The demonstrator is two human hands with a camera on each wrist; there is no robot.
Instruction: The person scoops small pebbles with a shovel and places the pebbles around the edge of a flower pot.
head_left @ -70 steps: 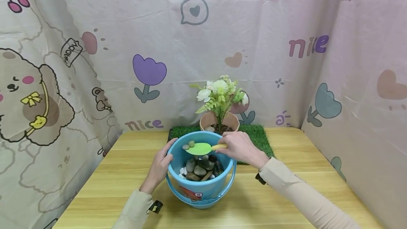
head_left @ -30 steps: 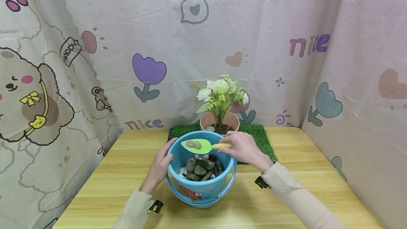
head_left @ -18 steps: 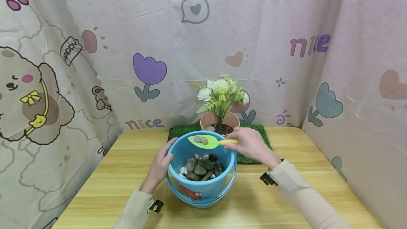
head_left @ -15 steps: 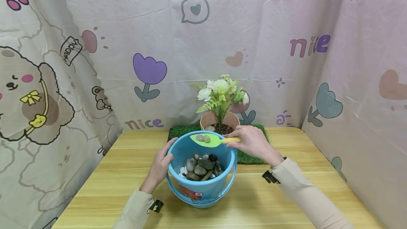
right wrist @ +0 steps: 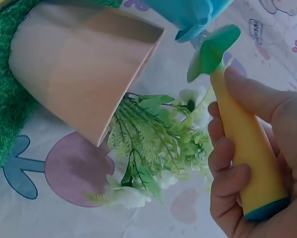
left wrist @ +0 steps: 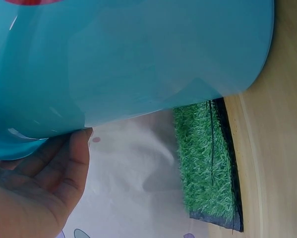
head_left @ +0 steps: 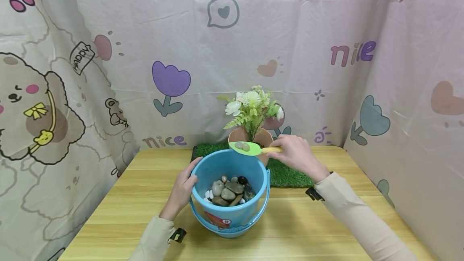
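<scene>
Leftmost, the left hand [head_left: 180, 190] grips the rim of the blue bucket [head_left: 232, 209] at the bucket's left side, and grey, brown, black and white stones [head_left: 228, 193] lie inside the bucket. Above the bucket's far rim, a green trowel [head_left: 253, 150] carries two small pale pebbles [head_left: 242, 146], while behind the bucket a pot [right wrist: 84, 59] of white flowers [head_left: 251, 100] stands on a grass mat [head_left: 290, 175]. Farther right, beyond the bucket's back right edge, the right hand [head_left: 298, 155] has its fingers wrapped round the trowel's yellow handle [right wrist: 247, 148].
</scene>
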